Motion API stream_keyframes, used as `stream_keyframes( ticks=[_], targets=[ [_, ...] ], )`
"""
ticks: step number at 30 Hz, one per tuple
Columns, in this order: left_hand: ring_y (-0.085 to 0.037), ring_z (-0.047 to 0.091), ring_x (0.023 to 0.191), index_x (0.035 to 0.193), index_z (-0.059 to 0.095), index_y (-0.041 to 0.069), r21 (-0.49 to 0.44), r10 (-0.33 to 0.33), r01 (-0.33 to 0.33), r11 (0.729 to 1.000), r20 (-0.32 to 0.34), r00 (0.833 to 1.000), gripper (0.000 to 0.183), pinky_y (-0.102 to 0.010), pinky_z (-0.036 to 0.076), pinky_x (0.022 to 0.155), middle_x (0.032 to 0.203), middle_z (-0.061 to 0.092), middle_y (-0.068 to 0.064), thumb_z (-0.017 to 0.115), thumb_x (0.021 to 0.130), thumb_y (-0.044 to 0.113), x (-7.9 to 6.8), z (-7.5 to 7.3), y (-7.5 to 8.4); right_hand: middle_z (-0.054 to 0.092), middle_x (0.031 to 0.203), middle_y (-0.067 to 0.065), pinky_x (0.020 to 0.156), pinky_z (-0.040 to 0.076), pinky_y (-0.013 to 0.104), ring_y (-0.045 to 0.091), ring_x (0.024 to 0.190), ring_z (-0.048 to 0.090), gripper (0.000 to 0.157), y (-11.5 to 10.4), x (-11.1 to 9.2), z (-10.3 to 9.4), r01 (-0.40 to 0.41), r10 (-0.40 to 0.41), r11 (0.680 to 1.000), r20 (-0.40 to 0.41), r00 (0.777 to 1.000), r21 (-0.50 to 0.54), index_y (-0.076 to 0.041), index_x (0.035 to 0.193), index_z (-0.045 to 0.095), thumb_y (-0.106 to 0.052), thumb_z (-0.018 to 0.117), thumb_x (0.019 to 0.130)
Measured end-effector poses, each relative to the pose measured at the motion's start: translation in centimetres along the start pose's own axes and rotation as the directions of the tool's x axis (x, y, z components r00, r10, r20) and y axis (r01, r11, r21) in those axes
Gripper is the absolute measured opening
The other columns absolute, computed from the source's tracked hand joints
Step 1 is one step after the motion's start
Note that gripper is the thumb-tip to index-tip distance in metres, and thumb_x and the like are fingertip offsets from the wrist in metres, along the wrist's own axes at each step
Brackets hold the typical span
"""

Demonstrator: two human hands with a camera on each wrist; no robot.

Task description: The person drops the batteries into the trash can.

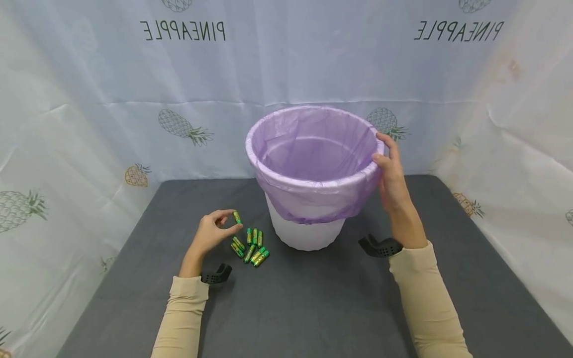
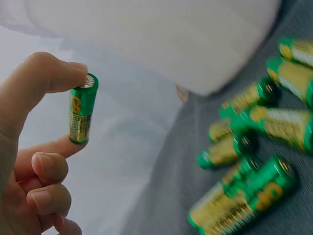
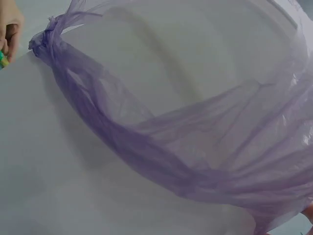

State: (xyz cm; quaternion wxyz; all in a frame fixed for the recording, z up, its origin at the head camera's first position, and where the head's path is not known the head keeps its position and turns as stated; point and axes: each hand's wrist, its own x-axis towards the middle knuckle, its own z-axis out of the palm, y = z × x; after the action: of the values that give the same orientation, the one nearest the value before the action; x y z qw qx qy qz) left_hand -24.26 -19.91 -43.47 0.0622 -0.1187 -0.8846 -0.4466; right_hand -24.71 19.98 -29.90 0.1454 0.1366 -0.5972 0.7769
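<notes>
My left hand (image 1: pixel 211 232) pinches a green and gold battery (image 2: pixel 83 110) by its two ends, between thumb and a fingertip. It holds this battery just above several loose batteries (image 1: pixel 249 253) of the same kind on the table. A white bin (image 1: pixel 306 237) stands to the right of them, with a purple bag (image 1: pixel 309 201) lining it and folded down over the rim. My right hand (image 1: pixel 395 184) grips the bin's rim from the right side, thumb and fingers on the bag. In the right wrist view the bag (image 3: pixel 142 156) hangs knotted against the white wall.
A dark grey cloth covers the table (image 1: pixel 313 303). White pineapple-print curtains (image 1: pixel 233 74) enclose the back and both sides, and the bin stands near the back curtain. Each wrist wears a black mount, the right one (image 1: pixel 380 246) beside the bin.
</notes>
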Motion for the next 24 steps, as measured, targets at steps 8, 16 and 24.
stream_keyframes(
  ticks=[8, 16, 24],
  targets=[
    [-0.002, 0.024, 0.060, 0.118, 0.065, -0.001, -0.064, 0.089, -0.096, 0.993, -0.101, 0.991, 0.036, -0.024, 0.028, 0.062, 0.076, 0.035, -0.002, 0.073, 0.084, 0.010, 0.3, -1.1, 3.3, 0.048, 0.116, -0.003, 0.083, 0.043, 0.020, 0.009, 0.098, 0.050, 0.038, 0.3, -0.1, 0.7, -0.024, 0.023, 0.999, 0.023, 0.999, 0.026, -0.027, 0.128, 0.045, -0.021, 0.051, 0.091],
    [0.000, 0.024, 0.060, 0.115, 0.066, -0.006, -0.056, 0.222, -0.241, 0.969, -0.237, 0.946, 0.037, -0.022, 0.025, 0.059, 0.073, 0.035, -0.002, 0.073, 0.079, -0.002, 0.9, -3.4, 7.1, 0.047, 0.117, -0.002, 0.083, 0.044, 0.020, 0.010, 0.099, 0.050, 0.038, 0.4, 0.0, 0.8, -0.024, 0.023, 0.999, 0.028, 0.999, 0.033, -0.029, 0.128, 0.043, -0.022, 0.051, 0.091],
    [-0.006, 0.027, 0.062, 0.113, 0.069, 0.001, -0.052, 0.295, -0.322, 0.945, -0.281, 0.913, 0.034, -0.022, 0.025, 0.061, 0.071, 0.035, 0.000, 0.073, 0.079, 0.003, 1.5, -5.3, 9.9, 0.047, 0.116, -0.002, 0.081, 0.044, 0.019, 0.010, 0.097, 0.050, 0.038, 0.5, 0.2, 1.0, -0.022, 0.021, 0.999, 0.034, 0.999, 0.029, -0.029, 0.128, 0.044, -0.023, 0.051, 0.090]
  ],
)
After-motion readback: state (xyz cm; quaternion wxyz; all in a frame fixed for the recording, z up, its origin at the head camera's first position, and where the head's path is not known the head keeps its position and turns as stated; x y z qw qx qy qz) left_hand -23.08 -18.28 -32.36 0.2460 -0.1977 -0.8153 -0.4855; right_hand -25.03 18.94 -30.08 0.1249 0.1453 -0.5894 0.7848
